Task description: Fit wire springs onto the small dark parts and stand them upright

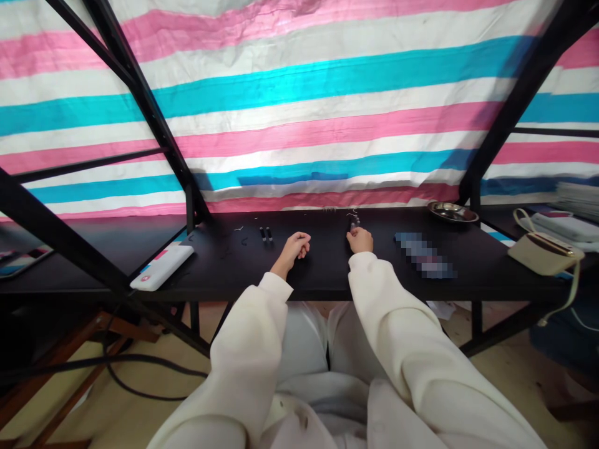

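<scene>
Above the black tabletop (322, 271), my left hand (296, 247) is closed with its fingers curled together; anything inside it is hidden. My right hand (360, 240) reaches farther forward, its fingers closed at a cluster of small dark pieces (354, 221). Whether it grips one of them I cannot make out. Left of my left hand, two short black sticks with pale ends (266, 234) lie side by side. Thin white bits (352, 213) are scattered along the back edge near my right hand.
A white box-like device (163, 267) sits at the left. To the right are a blurred-out blue object (425, 255), a round metal dish (453, 213) and a cream pouch with a strap (543, 254). Black metal frame bars (163, 134) slant up before a striped sheet (327, 81).
</scene>
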Motion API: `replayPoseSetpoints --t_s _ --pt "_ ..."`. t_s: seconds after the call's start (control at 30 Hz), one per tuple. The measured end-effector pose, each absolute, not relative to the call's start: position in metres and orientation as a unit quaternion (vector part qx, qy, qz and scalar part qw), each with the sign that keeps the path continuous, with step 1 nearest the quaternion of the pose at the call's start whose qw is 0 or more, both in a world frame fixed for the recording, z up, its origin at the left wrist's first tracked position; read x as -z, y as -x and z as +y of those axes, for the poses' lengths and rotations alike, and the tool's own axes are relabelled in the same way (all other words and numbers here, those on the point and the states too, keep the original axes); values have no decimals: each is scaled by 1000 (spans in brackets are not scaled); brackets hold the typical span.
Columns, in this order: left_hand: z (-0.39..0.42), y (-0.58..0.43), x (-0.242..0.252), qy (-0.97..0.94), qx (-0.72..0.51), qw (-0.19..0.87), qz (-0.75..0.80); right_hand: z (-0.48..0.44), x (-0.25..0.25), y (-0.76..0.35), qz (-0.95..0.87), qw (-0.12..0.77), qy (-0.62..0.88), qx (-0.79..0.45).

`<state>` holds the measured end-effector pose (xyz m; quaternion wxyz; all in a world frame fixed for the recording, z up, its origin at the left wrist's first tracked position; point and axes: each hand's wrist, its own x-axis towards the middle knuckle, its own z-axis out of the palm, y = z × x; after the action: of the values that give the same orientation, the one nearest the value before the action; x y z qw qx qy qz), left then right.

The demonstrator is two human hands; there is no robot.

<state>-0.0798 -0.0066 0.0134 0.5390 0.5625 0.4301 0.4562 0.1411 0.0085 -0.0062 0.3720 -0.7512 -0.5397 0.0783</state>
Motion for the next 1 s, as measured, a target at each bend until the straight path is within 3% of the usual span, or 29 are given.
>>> replayPoseSetpoints --t_s 1.0 --pt "-6 79 -13 -582 -439 529 435 -1 -2 -150 -493 303 811 -87"
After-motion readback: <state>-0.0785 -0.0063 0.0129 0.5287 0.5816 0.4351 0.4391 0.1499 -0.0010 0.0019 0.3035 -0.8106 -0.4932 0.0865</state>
